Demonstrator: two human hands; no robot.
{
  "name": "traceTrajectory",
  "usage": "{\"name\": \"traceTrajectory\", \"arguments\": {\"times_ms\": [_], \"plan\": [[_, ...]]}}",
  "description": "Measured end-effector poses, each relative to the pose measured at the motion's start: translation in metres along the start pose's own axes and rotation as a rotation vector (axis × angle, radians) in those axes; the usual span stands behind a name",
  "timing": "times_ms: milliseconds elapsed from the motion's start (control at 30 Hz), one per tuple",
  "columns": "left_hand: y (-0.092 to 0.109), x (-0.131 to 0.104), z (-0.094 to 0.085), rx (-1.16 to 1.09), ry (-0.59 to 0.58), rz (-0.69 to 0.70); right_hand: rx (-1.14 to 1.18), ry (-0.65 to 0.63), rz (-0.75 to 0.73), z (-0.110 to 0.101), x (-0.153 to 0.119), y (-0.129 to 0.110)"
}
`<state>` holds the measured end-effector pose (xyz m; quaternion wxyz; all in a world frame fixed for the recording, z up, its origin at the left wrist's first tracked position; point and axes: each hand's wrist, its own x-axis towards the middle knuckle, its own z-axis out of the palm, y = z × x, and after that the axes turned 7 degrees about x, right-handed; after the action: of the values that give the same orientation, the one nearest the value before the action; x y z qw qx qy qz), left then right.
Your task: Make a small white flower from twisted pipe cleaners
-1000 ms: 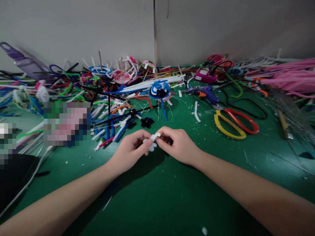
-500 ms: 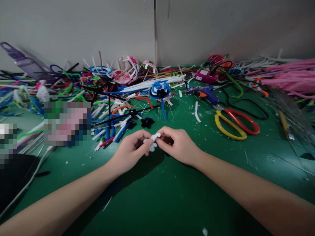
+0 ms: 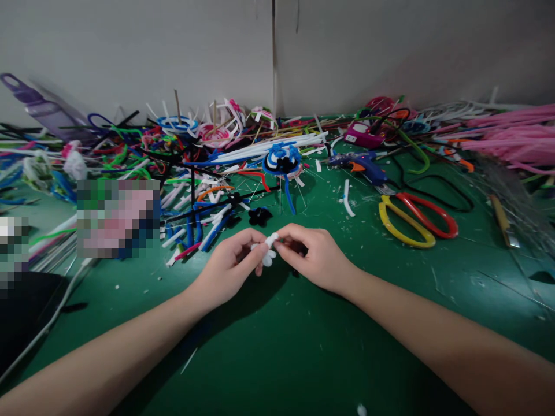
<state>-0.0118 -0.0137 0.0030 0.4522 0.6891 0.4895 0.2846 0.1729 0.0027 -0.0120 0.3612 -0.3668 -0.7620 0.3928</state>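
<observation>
A small white pipe cleaner [image 3: 269,259], bent into petal-like loops, is held above the green table between both hands. My left hand [image 3: 229,266] pinches it between thumb and fingers, which partly hide the loops. My right hand [image 3: 318,254] is closed at its upper right end, thumb and index finger pressed together there. Just beyond the hands lies a black pipe-cleaner flower [image 3: 260,216]. Behind that is a blue, white and black pipe-cleaner piece [image 3: 281,160].
Scissors [image 3: 405,222] with yellow and red handles lie to the right, near a blue glue gun [image 3: 362,166]. Cut pipe cleaners [image 3: 212,225] crowd the left and back. A purple bottle [image 3: 47,112] leans at the far left; pink pipe cleaners [image 3: 515,138] lie at the right.
The white pipe cleaner's free end, which stuck out to the right over my right fingertips, is now bent in and looks shorter and rounder. Both hands have stayed nearly in place.
</observation>
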Motion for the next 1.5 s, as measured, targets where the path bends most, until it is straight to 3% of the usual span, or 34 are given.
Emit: {"name": "traceTrajectory", "arguments": {"times_ms": [467, 700, 900, 1133, 1500], "plan": [[0.0007, 0.0006, -0.0012, -0.105, -0.022, 0.017, -0.002, 0.083, -0.066, -0.0011, -0.0019, -0.0024], [-0.0001, 0.0025, -0.0025, -0.032, 0.002, 0.014, 0.027, 0.101, -0.054, 0.0004, -0.0021, -0.0016], [-0.0005, 0.0015, -0.0026, 0.031, -0.019, 0.030, 0.086, 0.157, -0.219, -0.0022, -0.0003, -0.0029], [-0.0016, 0.0020, -0.0022, 0.060, -0.064, 0.047, 0.108, 0.125, -0.151, -0.0040, 0.0016, -0.0017], [-0.0014, -0.0003, -0.0008, 0.025, -0.124, 0.034, 0.129, 0.107, -0.217, -0.0007, -0.0006, -0.0007]]}}
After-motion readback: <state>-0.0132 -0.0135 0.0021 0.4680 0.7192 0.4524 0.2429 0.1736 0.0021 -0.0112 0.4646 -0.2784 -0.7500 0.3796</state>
